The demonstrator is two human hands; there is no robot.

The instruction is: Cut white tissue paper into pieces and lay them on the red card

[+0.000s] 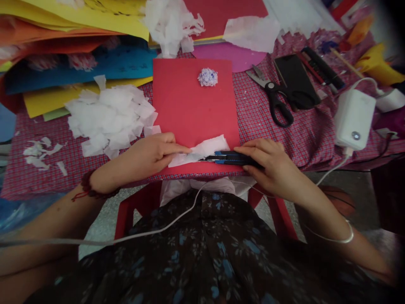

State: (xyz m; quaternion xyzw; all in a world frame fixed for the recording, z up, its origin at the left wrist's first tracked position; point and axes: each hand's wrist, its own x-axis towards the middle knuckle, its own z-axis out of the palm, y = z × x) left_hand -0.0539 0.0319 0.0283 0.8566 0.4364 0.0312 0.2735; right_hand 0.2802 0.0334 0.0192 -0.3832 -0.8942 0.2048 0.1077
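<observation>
A red paper sheet (190, 109) lies at the table's front edge, with a strip of white tissue paper (209, 144) across its near end. My left hand (147, 156) has its fingers closed at the strip's left part, pressing it on the sheet. In my right hand (268, 164) is a blue and black utility knife (229, 158), held flat by its handle. The knife's tip points left and lies over the strip, close to my left fingers. A round ball of white and blue paper scraps (208, 77) sits near the sheet's far edge.
Left of the sheet lies a heap of cut white tissue pieces (109, 114). Black scissors (275, 95), a dark phone (295, 76) and a white power bank (356, 116) lie to the right. Coloured sheets (95, 69) are piled behind. A white cable (164, 228) crosses my lap.
</observation>
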